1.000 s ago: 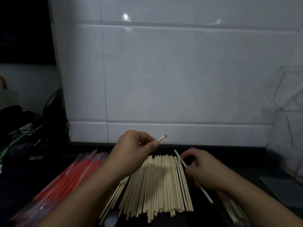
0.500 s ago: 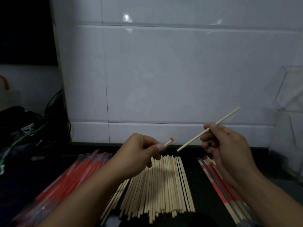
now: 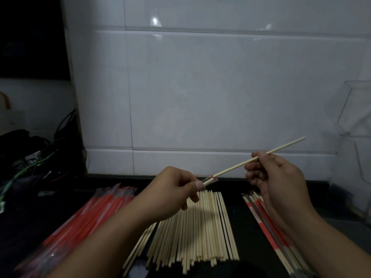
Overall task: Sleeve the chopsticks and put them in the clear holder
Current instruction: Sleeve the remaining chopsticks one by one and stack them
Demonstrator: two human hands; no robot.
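My right hand (image 3: 275, 177) pinches a bare wooden chopstick (image 3: 287, 146) that slants up to the right. Its lower tip sits inside the mouth of a clear, red-edged sleeve (image 3: 209, 179) held by my left hand (image 3: 174, 190). Most of the sleeve is hidden in that hand. Both hands hover above a flat row of several bare chopsticks (image 3: 200, 233) on the dark counter. A heap of red and clear sleeves (image 3: 84, 219) lies at the left. Several sleeved chopsticks (image 3: 267, 223) lie at the right. The clear holder (image 3: 355, 117) stands at the far right edge.
A white tiled wall (image 3: 200, 97) rises right behind the counter. Tangled cables and dark gear (image 3: 30, 157) fill the left side. A clear flat piece (image 3: 341, 215) lies on the counter by the holder's foot.
My right hand lifted one chopstick off the counter and swung it up. Its lower tip moved left into the sleeve's mouth, which my left hand kept holding up.
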